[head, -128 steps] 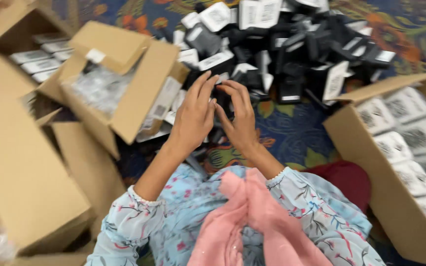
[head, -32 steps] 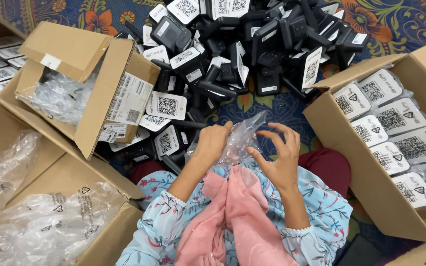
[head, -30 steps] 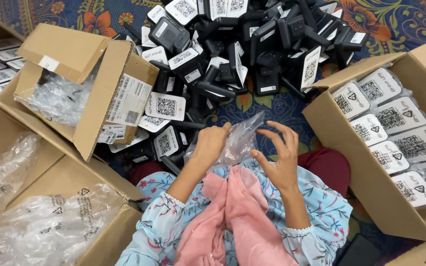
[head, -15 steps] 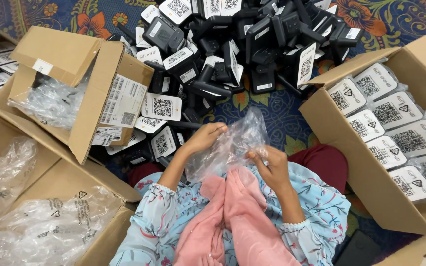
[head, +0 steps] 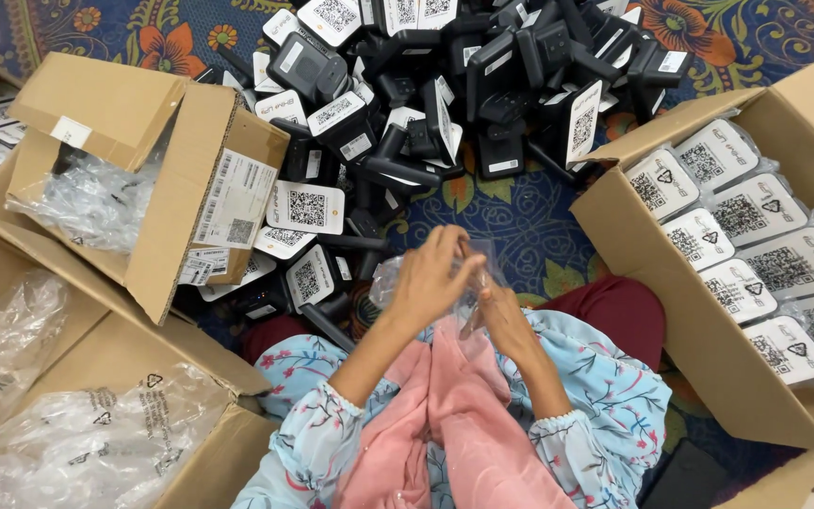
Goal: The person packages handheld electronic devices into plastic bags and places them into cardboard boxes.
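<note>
Thin glossy plastic bag (head: 398,278), crinkled, sits between both hands. The devices (head: 501,85) are matt black plastic; the boxes (head: 680,283) are plain brown cardboard; the floor carpet (head: 520,221) is woven cloth.

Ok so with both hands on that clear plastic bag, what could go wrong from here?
1. The left hand and right hand pinch the thin clear plastic bag together; it may tear or slip.
2. The pile of black devices lies loose just beyond the hands, so a forward reach could knock units over.
3. The open cardboard box on the left stands tilted against the pile; its bagged contents might slide out.
</note>
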